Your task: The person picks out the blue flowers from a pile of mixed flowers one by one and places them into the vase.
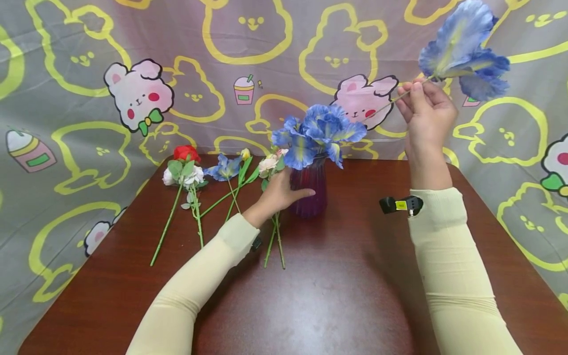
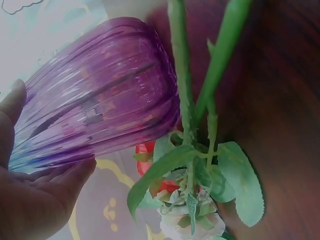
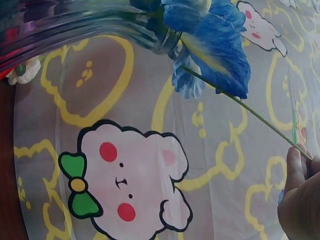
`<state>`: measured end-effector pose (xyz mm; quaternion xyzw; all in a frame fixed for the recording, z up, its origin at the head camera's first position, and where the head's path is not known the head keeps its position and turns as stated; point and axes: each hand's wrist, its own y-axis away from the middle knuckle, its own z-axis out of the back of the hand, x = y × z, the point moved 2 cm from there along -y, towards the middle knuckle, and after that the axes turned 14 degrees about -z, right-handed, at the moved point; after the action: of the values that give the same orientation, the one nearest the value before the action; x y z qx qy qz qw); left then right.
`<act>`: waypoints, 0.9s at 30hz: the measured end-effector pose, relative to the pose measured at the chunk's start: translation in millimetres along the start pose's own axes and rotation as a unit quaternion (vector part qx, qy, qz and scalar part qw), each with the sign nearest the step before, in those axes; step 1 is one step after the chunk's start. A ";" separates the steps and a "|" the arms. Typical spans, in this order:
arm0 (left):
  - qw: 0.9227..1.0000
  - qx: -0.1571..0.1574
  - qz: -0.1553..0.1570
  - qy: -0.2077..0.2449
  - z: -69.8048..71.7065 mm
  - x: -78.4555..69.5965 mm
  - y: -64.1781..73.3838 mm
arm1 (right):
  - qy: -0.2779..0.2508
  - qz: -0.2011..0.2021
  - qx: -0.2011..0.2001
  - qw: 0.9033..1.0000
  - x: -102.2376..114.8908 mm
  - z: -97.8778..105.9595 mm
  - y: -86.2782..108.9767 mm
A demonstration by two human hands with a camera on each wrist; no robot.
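My left hand (image 1: 277, 192) holds the ribbed purple glass vase (image 1: 316, 197) from its left side, thumb across the front. In the left wrist view, the vase (image 2: 115, 90) lies between the thumb and the other fingers. Blue artificial irises (image 1: 321, 133) fill its mouth. Up at the right, my right hand (image 1: 428, 113) pinches the thin stem of another blue iris (image 1: 466, 54) just below its petals. That stem (image 3: 245, 106) slants down toward the vase's flowers; the blossoms hide its lower end, so I cannot tell whether it is inside the vase.
Left of the vase on the brown table (image 1: 310, 296) lie a red rose (image 1: 186, 154), a white flower (image 1: 194, 175), a blue iris (image 1: 224, 167) and a yellow bud (image 1: 245, 154). Pale pink flowers (image 1: 268, 165) lie beside the vase. A patterned curtain (image 1: 266, 44) hangs behind.
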<state>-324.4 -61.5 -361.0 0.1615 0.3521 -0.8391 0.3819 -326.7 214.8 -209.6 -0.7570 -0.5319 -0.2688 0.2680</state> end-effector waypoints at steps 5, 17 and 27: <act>1.000 0.002 -0.001 0.001 1.1 -0.3 -1.1 | -0.009 -0.003 0.025 1.000 -7.9 -6.9 -1.0; 1.000 0.005 -0.019 0.005 0.8 -1.2 -0.2 | 0.015 -0.012 0.021 1.000 -18.7 -11.4 -3.0; 1.000 0.006 -0.014 0.006 1.7 -1.6 1.0 | 0.043 -0.033 0.022 0.998 -30.4 -11.1 -4.8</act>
<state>-322.7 -62.3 -359.4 0.1637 0.3516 -0.8456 0.3667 -341.4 188.4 -222.1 -0.7208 -0.5501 -0.2978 0.2986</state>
